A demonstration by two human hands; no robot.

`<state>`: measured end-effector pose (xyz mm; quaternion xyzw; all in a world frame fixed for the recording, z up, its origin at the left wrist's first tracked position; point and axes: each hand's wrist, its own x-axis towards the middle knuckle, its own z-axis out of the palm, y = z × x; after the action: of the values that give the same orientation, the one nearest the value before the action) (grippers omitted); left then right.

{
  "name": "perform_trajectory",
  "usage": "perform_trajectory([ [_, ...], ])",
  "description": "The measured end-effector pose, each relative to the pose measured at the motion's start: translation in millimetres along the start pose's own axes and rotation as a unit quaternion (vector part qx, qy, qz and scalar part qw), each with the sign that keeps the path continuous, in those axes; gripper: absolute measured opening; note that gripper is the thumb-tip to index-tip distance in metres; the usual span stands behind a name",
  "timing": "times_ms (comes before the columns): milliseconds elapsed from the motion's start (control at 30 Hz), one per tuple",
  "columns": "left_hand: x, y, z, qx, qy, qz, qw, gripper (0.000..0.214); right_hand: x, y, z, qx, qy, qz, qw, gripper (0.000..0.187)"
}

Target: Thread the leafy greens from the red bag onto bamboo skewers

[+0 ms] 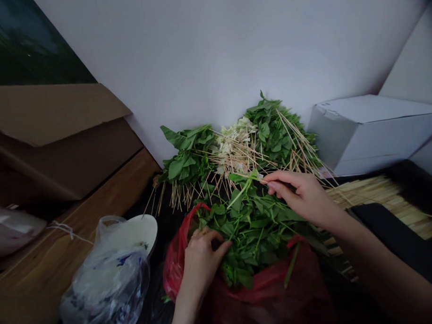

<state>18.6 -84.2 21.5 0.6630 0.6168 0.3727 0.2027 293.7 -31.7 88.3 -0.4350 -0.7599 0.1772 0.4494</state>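
Skewer with green sprig is above greens in red bag; right hand has fingertips clamped on skewer. Left hand in greens, can't tell from here if fingers grip. Skewered bunches behind.

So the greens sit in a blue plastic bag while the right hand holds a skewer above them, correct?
Not blue: the head view shows a red plastic bag. The greens do sit in it, and the right hand holds a skewer above them.
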Motion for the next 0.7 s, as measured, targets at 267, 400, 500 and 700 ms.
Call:
perform_trajectory([
  [267, 3, 3, -6.2, -0.037, -0.023, -0.012, 0.999, 0.012, 0, -2, 2, 0.005, -0.005, -0.003, 1.000, 0.024],
  [400, 4, -2, -7.5, -0.136, 0.033, -0.060, 0.988, 0.016, -1, -3, 1, 0.004, -0.014, -0.002, 1.000, 0.024],
  [500, 2, -2, -5.4, -0.246, 0.042, -0.114, 0.962, 0.020, -2, -4, 2, 0.004, -0.024, -0.007, 1.000, 0.023],
  [700, -3, 9, -7.6, -0.454, 0.001, -0.197, 0.869, 0.029, -3, -6, 3, 0.005, -0.031, -0.004, 1.000, 0.023],
])
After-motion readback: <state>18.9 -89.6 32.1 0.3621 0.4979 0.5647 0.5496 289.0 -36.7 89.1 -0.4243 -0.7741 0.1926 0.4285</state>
